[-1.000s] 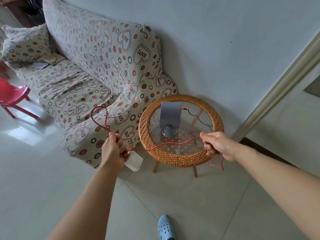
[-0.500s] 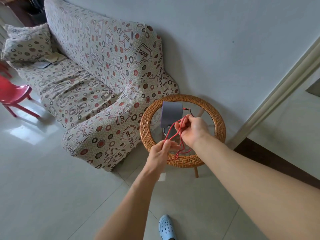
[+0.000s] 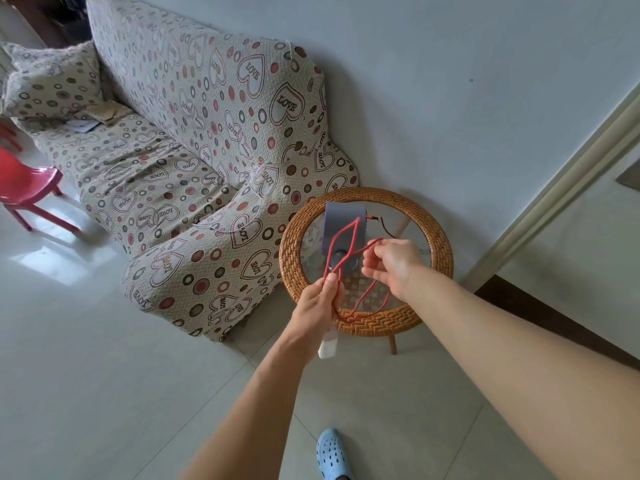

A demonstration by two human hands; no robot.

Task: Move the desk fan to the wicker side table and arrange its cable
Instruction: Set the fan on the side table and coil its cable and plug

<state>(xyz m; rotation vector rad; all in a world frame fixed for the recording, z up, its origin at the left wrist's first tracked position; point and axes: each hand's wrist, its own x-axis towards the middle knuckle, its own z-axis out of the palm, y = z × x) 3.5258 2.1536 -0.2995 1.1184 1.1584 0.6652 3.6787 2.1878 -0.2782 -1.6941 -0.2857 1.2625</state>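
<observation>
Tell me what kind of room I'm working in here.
Most likely a home living room: a sofa under a heart-patterned beige cover, a round wicker side table with a glass top against the wall, and a glossy pale tiled floor.

Both bare forearms reaching forward, left hand closed in a fist with thumb on top, right hand just beyond and right of it, fingers curled in a pinch

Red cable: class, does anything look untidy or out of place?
Yes. The red cable hangs in loose, uneven loops between both hands above the wicker table, not bundled. A white plug dangles below the left hand.
</observation>
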